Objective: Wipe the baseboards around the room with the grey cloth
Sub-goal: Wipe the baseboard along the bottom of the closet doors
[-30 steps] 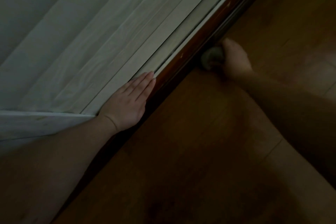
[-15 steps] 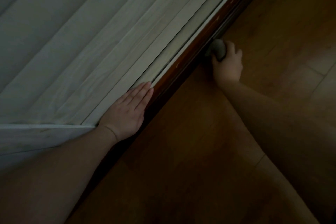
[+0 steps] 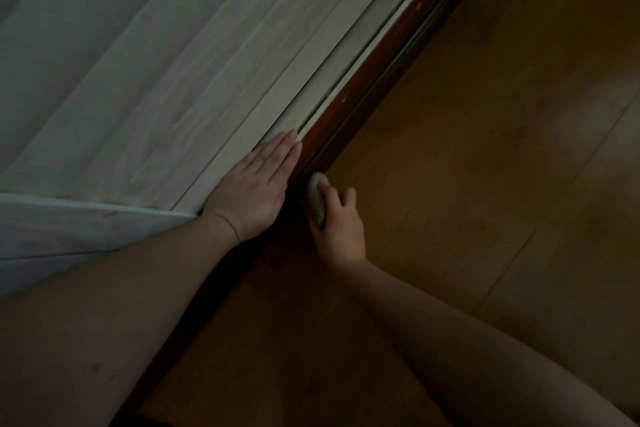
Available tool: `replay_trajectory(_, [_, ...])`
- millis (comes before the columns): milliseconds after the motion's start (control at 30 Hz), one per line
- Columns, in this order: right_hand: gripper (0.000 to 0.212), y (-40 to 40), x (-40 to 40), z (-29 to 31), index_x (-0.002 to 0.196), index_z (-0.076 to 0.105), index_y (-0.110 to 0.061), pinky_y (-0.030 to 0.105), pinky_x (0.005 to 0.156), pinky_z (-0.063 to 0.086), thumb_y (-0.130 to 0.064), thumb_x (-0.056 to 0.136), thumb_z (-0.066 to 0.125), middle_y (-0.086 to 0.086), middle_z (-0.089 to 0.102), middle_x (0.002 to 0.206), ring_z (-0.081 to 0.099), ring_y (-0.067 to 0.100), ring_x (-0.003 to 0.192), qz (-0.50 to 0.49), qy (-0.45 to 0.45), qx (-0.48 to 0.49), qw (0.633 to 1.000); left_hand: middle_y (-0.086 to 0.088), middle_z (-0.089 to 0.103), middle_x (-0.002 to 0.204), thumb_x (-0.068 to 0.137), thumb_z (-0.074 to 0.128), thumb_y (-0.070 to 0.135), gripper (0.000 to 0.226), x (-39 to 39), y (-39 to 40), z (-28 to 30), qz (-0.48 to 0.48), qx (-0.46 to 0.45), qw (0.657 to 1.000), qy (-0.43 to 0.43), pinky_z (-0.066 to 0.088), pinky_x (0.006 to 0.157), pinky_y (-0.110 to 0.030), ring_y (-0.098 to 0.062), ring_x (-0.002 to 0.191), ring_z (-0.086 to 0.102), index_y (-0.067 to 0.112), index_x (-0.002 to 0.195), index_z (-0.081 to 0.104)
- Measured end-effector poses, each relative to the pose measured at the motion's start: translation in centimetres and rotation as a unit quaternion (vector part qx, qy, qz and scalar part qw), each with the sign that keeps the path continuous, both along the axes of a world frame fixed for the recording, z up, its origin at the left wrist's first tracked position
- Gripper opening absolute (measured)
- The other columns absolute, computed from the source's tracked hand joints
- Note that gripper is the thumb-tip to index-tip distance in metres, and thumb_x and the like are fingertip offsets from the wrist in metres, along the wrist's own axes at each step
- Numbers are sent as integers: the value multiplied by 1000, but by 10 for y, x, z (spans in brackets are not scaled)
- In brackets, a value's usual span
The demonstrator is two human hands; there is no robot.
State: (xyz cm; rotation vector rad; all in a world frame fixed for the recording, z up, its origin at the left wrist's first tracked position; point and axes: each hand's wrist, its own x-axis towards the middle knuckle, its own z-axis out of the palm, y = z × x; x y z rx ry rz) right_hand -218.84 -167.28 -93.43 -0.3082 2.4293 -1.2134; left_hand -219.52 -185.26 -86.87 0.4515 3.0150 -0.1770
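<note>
Left hand (image 3: 256, 191), fingers flat, braces on the pale wood-grain panel (image 3: 173, 80) while the right hand (image 3: 337, 222) grips the balled grey cloth (image 3: 317, 196) against the dark reddish-brown baseboard (image 3: 363, 87) for wiping pressure.

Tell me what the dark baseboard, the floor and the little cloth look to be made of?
Baseboard: seemingly dark reddish-brown wood with a glossy finish; pale chips mark its face. Floor: wood or wood-look planks, warm brown, with thin seams and a soft sheen; the dim light leaves it open. Grey cloth: soft fabric, matte, bunched in the right hand; its weave is too small to tell.
</note>
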Motion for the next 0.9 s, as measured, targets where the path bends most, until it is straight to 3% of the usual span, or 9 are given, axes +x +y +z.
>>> replay_trajectory(133, [64,-1,35,-6,144,29,-32,26,90,50,-29,91,65,2,35,130,52,19,109,124,-8,11,992,-15,12,165,101,22,27,62,1,0,-1,-2,1,1000,-5,18,123,-41,-25,153,13,5,156,5])
replay_trajectory(233, [55,9,44,-17,140,35,-30,26,80,44,-35,92,64,3,38,122,53,21,100,262,42,21,964,-15,12,166,100,22,26,62,2,-1,-3,-2,1,1000,-7,20,123,-42,-25,153,12,5,156,5])
replay_trajectory(333, [53,16,43,-16,139,41,-27,29,80,47,-38,92,64,5,41,119,52,21,94,314,44,9,949,-15,11,166,100,22,26,62,1,-1,-3,-1,5,1000,-10,20,123,-43,-25,153,11,3,157,9])
replay_trajectory(533, [49,16,-27,11,131,51,-25,35,85,53,-38,88,68,3,49,120,57,18,100,235,74,-42,968,-15,14,165,101,23,25,61,-1,-2,-4,1,6,1000,-5,16,124,-39,-25,153,14,3,156,12])
replay_trajectory(767, [39,47,-148,37,123,54,-27,26,86,49,-33,88,68,-3,50,121,54,12,104,182,117,25,976,-16,16,165,101,23,25,59,0,-2,-6,2,16,1000,-7,17,123,-41,-26,153,15,3,156,16])
replay_trajectory(900, [38,71,-208,38,123,53,-27,28,89,45,-32,88,68,-6,47,118,49,9,106,135,124,40,982,-16,20,164,100,26,23,59,0,-2,-5,1,21,1000,9,13,123,-37,-27,151,20,1,155,21])
